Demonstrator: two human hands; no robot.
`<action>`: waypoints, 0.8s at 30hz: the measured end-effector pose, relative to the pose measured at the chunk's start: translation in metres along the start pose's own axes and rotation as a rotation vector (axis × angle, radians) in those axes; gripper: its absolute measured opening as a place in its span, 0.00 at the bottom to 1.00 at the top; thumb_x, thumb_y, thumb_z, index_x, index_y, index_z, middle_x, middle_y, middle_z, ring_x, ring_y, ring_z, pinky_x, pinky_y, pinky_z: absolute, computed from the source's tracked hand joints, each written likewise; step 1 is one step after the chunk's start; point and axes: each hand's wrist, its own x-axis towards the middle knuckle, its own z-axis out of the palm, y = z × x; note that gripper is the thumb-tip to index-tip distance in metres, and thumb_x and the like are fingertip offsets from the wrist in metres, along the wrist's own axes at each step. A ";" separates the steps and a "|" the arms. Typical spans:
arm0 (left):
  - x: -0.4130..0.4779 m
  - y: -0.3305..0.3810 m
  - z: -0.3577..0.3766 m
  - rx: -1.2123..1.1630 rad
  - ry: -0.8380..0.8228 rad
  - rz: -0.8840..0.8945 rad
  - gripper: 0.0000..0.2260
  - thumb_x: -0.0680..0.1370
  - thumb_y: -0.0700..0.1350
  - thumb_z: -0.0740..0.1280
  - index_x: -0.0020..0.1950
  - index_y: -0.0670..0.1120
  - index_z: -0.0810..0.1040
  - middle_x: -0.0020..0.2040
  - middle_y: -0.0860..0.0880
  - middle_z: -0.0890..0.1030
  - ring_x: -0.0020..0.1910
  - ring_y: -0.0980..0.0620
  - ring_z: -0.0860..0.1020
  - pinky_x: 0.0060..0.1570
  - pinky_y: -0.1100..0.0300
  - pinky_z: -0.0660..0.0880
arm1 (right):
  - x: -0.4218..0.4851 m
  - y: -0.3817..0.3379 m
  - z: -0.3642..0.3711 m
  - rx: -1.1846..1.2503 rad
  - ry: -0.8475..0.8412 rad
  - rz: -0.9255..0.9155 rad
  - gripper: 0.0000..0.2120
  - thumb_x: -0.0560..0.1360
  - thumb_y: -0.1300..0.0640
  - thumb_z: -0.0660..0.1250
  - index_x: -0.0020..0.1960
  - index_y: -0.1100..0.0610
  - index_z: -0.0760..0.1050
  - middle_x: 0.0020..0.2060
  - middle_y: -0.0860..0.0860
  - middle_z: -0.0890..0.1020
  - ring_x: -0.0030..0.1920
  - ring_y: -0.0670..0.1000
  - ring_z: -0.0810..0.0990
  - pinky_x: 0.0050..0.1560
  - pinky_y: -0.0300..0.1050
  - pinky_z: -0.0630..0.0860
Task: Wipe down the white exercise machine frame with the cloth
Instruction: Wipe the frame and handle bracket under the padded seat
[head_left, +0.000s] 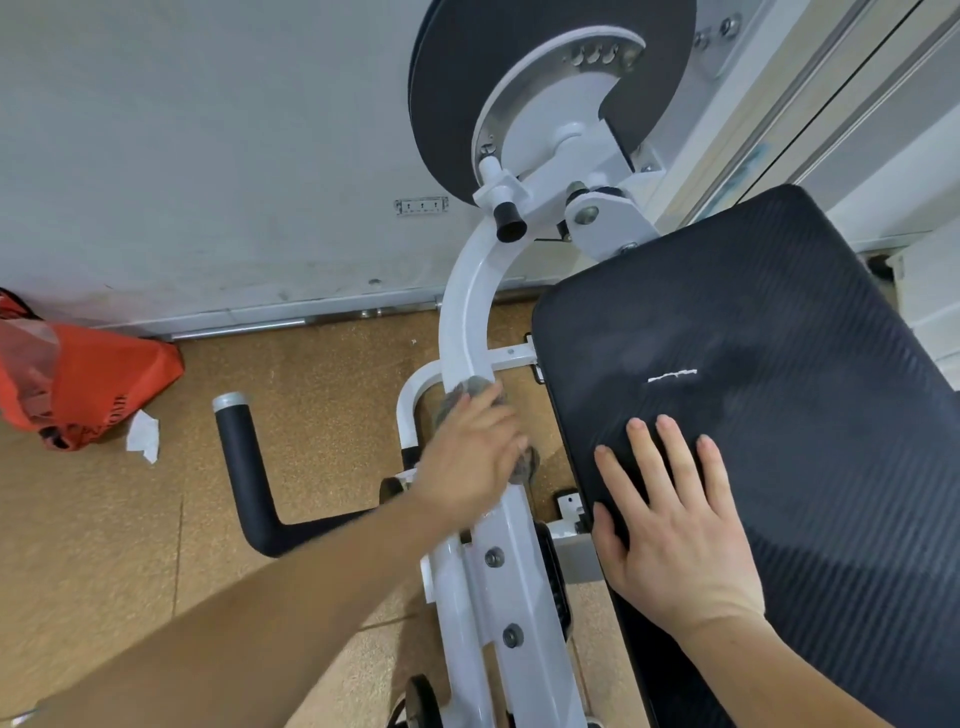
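Observation:
The white exercise machine frame (467, 312) curves down the middle of the head view from a black round disc at the top to a straight bolted bar near the bottom. My left hand (467, 452) is wrapped around the curved white tube and grips a grey cloth (470, 388) against it; cloth shows above and below my fingers. My right hand (670, 514) lies flat, fingers spread, on the front left corner of the black padded seat (779, 374).
A black foam handle (241, 467) sticks out left of the frame over the tan floor. A red plastic bag (78, 379) and a scrap of white paper (143, 435) lie by the white wall at left. A small black wheel (421, 701) sits below.

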 end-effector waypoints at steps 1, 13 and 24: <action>0.016 -0.013 -0.007 0.023 -0.019 0.006 0.13 0.85 0.48 0.62 0.61 0.46 0.84 0.70 0.47 0.77 0.80 0.46 0.60 0.81 0.42 0.53 | 0.000 0.000 0.000 -0.002 -0.003 0.001 0.27 0.80 0.45 0.61 0.75 0.55 0.73 0.78 0.63 0.67 0.81 0.66 0.59 0.78 0.70 0.55; 0.046 -0.008 -0.002 0.029 0.048 -0.347 0.17 0.84 0.47 0.60 0.71 0.48 0.77 0.84 0.47 0.53 0.83 0.40 0.43 0.80 0.39 0.52 | 0.000 0.001 0.001 0.002 -0.003 0.002 0.27 0.80 0.45 0.61 0.75 0.55 0.73 0.78 0.62 0.67 0.81 0.66 0.59 0.78 0.70 0.55; 0.037 -0.008 -0.009 0.085 -0.060 -0.274 0.19 0.85 0.54 0.55 0.72 0.52 0.77 0.84 0.46 0.49 0.83 0.42 0.40 0.80 0.46 0.38 | -0.001 0.000 0.002 -0.005 0.020 0.003 0.27 0.79 0.46 0.62 0.75 0.56 0.73 0.78 0.62 0.67 0.80 0.66 0.59 0.78 0.70 0.56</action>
